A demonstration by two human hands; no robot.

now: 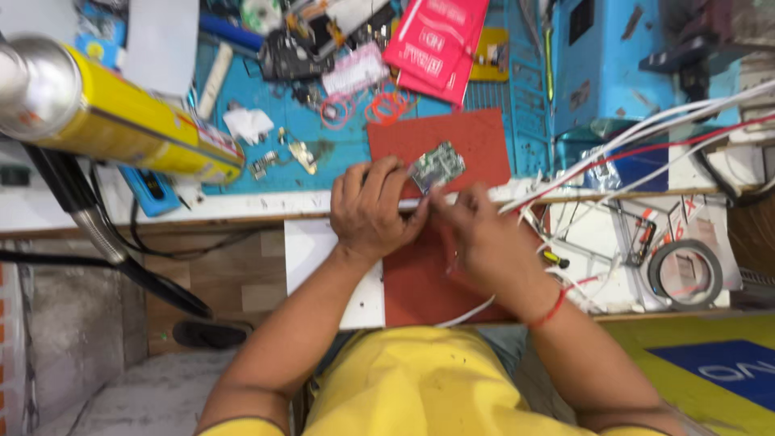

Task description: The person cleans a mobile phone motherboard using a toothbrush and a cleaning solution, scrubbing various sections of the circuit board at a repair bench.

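My left hand (373, 208) holds a small green circuit board (437, 166) by its near edge, just above a dark red mat (468, 137) on the blue workbench. My right hand (476, 234) is closed right beside it, fingertips at the board's lower corner; whether it grips a thin tool I cannot tell. A red thread band sits on my right wrist.
A yellow spray can (121, 121) juts in at upper left. Red packets (440, 36), small metal parts (299, 153), white tissue (249, 123) and rubber bands lie on the blue mat. White and red cables (646, 137) run right, above a tape roll (686, 273).
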